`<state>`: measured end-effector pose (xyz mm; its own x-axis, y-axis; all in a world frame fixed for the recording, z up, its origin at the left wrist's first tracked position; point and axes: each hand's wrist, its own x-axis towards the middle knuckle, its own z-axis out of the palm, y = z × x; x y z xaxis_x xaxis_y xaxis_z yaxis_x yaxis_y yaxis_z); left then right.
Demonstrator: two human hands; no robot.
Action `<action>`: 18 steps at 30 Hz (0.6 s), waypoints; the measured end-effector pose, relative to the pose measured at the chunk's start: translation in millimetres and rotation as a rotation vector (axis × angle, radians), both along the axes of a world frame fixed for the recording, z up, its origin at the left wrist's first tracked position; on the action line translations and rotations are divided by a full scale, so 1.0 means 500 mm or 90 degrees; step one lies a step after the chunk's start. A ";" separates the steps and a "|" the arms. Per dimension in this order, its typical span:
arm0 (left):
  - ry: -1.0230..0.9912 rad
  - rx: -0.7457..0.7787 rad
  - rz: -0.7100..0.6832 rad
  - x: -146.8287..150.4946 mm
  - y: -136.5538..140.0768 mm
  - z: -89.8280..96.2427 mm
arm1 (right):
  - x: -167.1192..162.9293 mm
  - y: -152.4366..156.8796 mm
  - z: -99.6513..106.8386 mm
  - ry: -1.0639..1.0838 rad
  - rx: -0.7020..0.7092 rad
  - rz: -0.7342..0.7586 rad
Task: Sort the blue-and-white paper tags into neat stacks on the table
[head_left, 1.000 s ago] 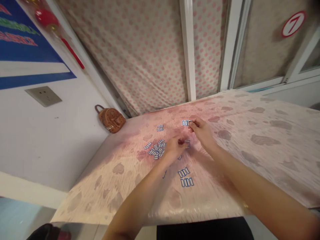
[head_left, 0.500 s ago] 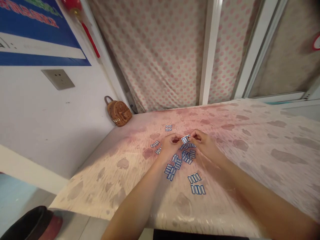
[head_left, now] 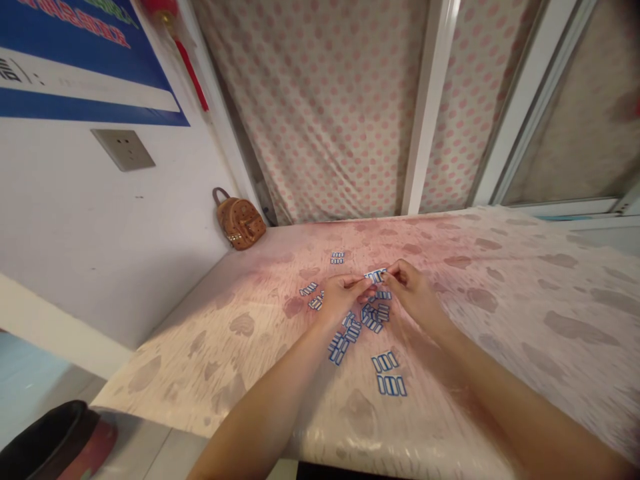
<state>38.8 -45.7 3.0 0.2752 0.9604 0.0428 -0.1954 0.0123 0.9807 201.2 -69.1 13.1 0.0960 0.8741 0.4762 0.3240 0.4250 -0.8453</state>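
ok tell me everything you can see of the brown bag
The bag is backpack-shaped, brown and leather-like, with dark specks, a loop handle on top and a front pocket. It stands roughly upright at the far left corner of the table, beside the wall; whether it touches the wall is unclear.

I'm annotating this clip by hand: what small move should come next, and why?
Probably the left hand should ease its grip, leaving the small blue-and-white piece to the right hand: both seem to pinch that one piece, at opposite ends, and loose pieces lie close by on the patterned tablecloth, which a freed left hand could reach.
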 end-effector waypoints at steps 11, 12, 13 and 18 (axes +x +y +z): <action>-0.016 -0.003 0.014 0.004 -0.006 0.004 | -0.007 -0.001 -0.007 0.006 0.001 -0.031; -0.018 -0.003 0.013 0.004 -0.007 0.003 | -0.008 0.000 -0.009 0.008 0.004 -0.035; -0.020 -0.005 0.015 0.004 -0.008 0.003 | -0.008 0.000 -0.009 0.009 0.004 -0.039; -0.035 -0.015 0.024 0.007 -0.008 0.001 | -0.011 -0.003 -0.007 0.006 -0.001 -0.047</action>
<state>42.2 -49.8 3.7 0.2367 0.9710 0.0337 -0.2503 0.0274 0.9678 195.6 -70.5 9.3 0.1655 0.8647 0.4742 0.3462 0.3993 -0.8490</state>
